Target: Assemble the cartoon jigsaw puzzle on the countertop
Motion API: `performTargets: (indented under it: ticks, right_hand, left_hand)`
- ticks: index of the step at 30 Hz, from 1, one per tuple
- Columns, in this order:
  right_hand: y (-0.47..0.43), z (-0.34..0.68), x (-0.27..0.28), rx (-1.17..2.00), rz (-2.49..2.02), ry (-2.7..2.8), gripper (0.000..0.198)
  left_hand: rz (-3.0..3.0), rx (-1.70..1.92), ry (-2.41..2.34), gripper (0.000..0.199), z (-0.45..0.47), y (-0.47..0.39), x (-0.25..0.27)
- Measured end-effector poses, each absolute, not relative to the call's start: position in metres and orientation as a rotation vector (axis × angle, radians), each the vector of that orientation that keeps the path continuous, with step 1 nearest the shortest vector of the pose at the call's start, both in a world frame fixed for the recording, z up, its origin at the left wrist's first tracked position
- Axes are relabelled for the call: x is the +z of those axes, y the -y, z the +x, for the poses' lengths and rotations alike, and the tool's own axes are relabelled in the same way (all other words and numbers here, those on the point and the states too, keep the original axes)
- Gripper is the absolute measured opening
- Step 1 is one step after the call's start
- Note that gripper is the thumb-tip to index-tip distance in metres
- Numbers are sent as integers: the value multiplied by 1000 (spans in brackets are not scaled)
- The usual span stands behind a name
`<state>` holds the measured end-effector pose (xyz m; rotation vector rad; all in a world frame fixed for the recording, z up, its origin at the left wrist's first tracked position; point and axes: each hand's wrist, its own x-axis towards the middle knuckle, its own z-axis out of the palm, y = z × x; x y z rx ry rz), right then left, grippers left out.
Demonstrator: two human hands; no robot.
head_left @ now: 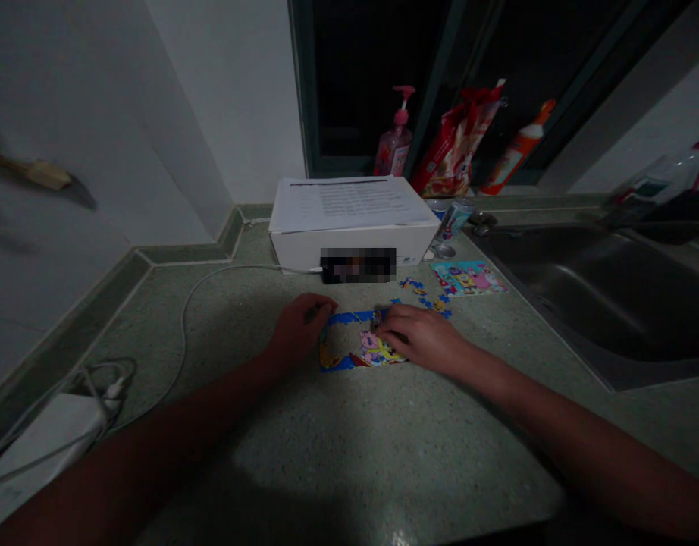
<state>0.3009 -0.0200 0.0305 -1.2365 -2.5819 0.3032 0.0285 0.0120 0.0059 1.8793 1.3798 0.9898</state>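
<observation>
A partly assembled jigsaw puzzle (341, 362) lies flat on the counter, with a blue border, cartoon figures on its right half and bare counter showing inside the left half. My right hand (423, 334) reaches over its right side. The thumb and fingertips pinch a small puzzle piece, mostly hidden by them. At the upper left corner of the puzzle is my left hand (301, 326), fingers curled together; whatever they hold, if anything, is hidden. Several loose puzzle pieces (439, 305) are scattered beyond my right hand. Behind those lies a colourful cartoon picture card (471, 278).
A white box (349, 235) with a printed sheet stands at the back. In front of it, a pixelated dark device (358, 267) connects to a white cable (184, 326). A metal sink (554, 280) is at right; a can (456, 220), pump bottle (393, 148) and red bag (457, 144) stand behind.
</observation>
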Motion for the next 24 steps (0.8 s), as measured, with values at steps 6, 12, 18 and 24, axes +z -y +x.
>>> performTargets:
  ticks: [6, 12, 18, 24]
  right_hand:
    - [10, 331, 38, 207, -1386, 2484, 26]
    - [-8, 375, 35, -36, -1717, 2453, 30]
    - [-15, 388, 28, -118, -1800, 2473, 29]
    - [-12, 380, 28, -154, -1777, 2459, 28]
  left_hand:
    - [1879, 990, -1380, 19, 28, -12, 7]
    - [1878, 965, -1395, 20, 28, -12, 6]
    - [1874, 967, -1397, 20, 28, -10, 9]
    - [1860, 978, -1395, 20, 28, -12, 7]
